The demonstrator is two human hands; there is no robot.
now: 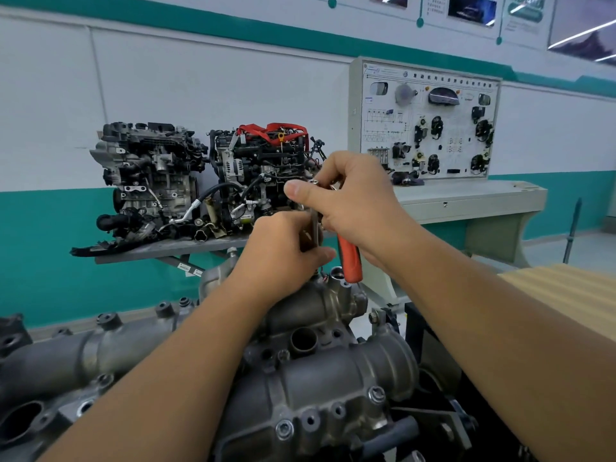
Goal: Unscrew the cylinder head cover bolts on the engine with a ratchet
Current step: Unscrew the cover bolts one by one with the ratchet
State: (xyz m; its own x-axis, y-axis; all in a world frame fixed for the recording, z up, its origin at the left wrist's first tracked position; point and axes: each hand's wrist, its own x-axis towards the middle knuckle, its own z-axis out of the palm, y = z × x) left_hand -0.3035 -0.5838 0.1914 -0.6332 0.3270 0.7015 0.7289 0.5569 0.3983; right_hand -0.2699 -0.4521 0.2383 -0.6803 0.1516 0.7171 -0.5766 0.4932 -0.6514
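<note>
Grey cylinder head cover (pixel 333 371) fills the lower frame, bolts (pixel 284 429) seated.
Above it at centre, right hand (pixel 353 208) grips the orange-handled ratchet (pixel 348 258); left hand (pixel 283 248) pinches its metal shaft.

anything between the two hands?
Head view: a slim metal shaft, apparently the ratchet's extension, spans the gap from the left hand up to the right hand, which holds the ratchet.
</note>
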